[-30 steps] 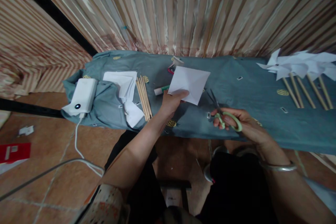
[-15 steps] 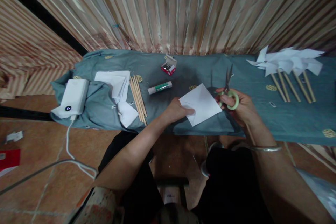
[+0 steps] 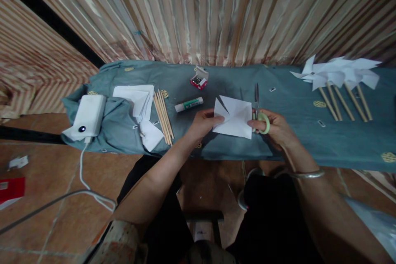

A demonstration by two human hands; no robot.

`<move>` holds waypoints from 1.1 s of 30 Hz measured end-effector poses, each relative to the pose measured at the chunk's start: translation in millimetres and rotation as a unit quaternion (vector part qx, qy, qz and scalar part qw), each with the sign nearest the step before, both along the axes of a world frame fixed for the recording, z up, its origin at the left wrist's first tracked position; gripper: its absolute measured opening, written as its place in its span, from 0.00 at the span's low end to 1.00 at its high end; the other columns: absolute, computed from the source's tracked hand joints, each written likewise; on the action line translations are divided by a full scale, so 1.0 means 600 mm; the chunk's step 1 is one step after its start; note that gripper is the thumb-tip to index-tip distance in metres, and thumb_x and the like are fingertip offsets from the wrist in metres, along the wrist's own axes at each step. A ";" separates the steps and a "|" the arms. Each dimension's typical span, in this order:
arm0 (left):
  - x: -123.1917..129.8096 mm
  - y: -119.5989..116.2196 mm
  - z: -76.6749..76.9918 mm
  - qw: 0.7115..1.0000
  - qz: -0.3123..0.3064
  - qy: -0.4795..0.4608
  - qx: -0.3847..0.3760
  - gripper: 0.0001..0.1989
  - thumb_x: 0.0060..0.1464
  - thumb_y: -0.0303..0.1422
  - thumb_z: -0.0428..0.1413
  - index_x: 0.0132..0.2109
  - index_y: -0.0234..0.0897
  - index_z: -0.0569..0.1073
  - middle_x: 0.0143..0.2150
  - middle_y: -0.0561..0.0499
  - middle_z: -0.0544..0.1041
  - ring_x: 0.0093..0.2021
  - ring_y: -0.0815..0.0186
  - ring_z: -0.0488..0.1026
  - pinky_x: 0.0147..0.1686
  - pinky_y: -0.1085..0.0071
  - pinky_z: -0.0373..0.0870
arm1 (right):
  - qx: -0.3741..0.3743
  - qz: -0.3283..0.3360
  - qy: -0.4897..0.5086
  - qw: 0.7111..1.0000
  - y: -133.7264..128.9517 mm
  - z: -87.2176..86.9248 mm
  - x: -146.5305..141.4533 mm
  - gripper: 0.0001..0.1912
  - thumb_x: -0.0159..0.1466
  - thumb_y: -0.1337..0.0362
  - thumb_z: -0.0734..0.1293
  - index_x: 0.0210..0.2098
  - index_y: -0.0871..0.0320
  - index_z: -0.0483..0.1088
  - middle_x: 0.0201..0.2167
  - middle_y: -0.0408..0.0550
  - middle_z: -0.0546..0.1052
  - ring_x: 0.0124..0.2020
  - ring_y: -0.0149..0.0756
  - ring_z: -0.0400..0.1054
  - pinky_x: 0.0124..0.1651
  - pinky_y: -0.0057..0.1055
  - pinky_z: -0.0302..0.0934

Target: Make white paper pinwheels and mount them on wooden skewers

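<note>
Paper square (image 3: 237, 121) is being held over the front part of the bench (image 3: 349, 144), between two hands, and its cutting is being judged begun but not complete. At the far left, a white power bank (image 3: 88, 114) with a cable (image 3: 81, 165) plugged in is being carried by the cloth-covered bench. Beside it, a small pile of sheets (image 3: 130, 94) is being left flat, with no cut that can be made out, and a creased paper piece (image 3: 151, 135) is lying below; these are being counted as work not yet done. Next to them, bare sticks (image 3: 163, 117) are lying in a loose bundle, with nothing being borne on their ends. Farther right, a glue stick (image 3: 188, 104) is lying on its side, and behind it an open red box (image 3: 198, 82) of small metal pieces is standing; neither is being touched.

By the left hand (image 3: 204, 123), the square's left edge is being pinched, thumb on top. One slit is being shown, running from the upper left corner toward the middle; at the other corners none can be told for certain. By the right hand (image 3: 275, 127), apart from the left, the scissors (image 3: 256, 97) are being gripped, blades pointing away, while the right edge is being pressed under the thumb. At the far right, several pinwheels (image 3: 343, 72) on sticks are lying overlapped, apparently finished.
</note>
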State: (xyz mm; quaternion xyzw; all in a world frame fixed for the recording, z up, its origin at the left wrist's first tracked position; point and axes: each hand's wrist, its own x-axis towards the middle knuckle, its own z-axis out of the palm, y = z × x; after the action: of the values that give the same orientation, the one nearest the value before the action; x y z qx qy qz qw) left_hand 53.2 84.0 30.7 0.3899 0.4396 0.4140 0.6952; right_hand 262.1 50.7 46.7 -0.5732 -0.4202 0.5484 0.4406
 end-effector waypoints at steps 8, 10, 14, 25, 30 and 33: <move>0.008 -0.014 0.020 0.984 0.004 -0.156 -0.087 0.20 0.36 0.40 0.71 0.33 0.33 0.76 0.31 0.51 0.77 0.31 0.70 0.73 0.37 0.72 0.70 | -0.011 -0.157 0.098 0.983 0.009 -0.010 -0.038 0.19 0.35 0.65 0.82 0.20 0.56 0.69 0.18 0.36 0.70 0.19 0.23 0.60 0.21 0.22 0.54; 0.014 -0.019 0.018 0.984 0.005 -0.155 -0.092 0.20 0.36 0.41 0.71 0.32 0.32 0.74 0.30 0.51 0.76 0.31 0.70 0.73 0.36 0.73 0.70 | -0.003 -0.180 0.113 0.977 0.011 -0.012 -0.050 0.19 0.34 0.65 0.82 0.21 0.57 0.70 0.18 0.35 0.71 0.19 0.23 0.60 0.21 0.22 0.55; 0.023 -0.022 0.008 0.985 0.054 -0.129 -0.099 0.18 0.42 0.39 0.70 0.32 0.31 0.74 0.29 0.51 0.75 0.30 0.72 0.71 0.34 0.74 0.68 | 0.016 -0.169 0.123 0.978 0.011 -0.014 -0.068 0.19 0.34 0.65 0.82 0.21 0.58 0.70 0.16 0.34 0.69 0.18 0.21 0.59 0.21 0.21 0.54; 0.001 0.001 0.009 0.978 0.163 -0.101 -0.084 0.13 0.48 0.36 0.67 0.34 0.31 0.74 0.28 0.50 0.77 0.31 0.67 0.75 0.36 0.70 0.71 | 0.008 -0.033 0.100 0.994 -0.023 -0.009 -0.066 0.25 0.45 0.44 0.78 0.31 0.58 0.75 0.24 0.44 0.78 0.23 0.26 0.67 0.23 0.21 0.60; -0.016 0.017 0.023 0.970 0.212 -0.101 -0.059 0.11 0.50 0.35 0.65 0.34 0.32 0.74 0.29 0.48 0.79 0.38 0.60 0.79 0.42 0.65 0.74 | -0.026 0.117 0.077 0.990 -0.053 -0.016 -0.060 0.31 0.50 0.40 0.74 0.40 0.59 0.76 0.29 0.51 0.81 0.26 0.32 0.71 0.25 0.26 0.63; -0.017 0.021 0.030 0.968 0.226 -0.096 -0.057 0.08 0.53 0.33 0.63 0.34 0.32 0.74 0.30 0.47 0.79 0.41 0.58 0.79 0.44 0.63 0.75 | -0.042 0.169 0.057 0.983 -0.061 -0.015 -0.058 0.31 0.50 0.40 0.74 0.41 0.59 0.76 0.28 0.50 0.80 0.26 0.33 0.71 0.24 0.26 0.63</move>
State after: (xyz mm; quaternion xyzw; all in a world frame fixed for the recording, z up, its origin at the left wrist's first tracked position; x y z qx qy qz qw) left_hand 42.9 96.4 48.4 0.1983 0.4701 0.5702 0.6439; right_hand 227.1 14.1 37.9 -0.4798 -0.4620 0.6639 0.3400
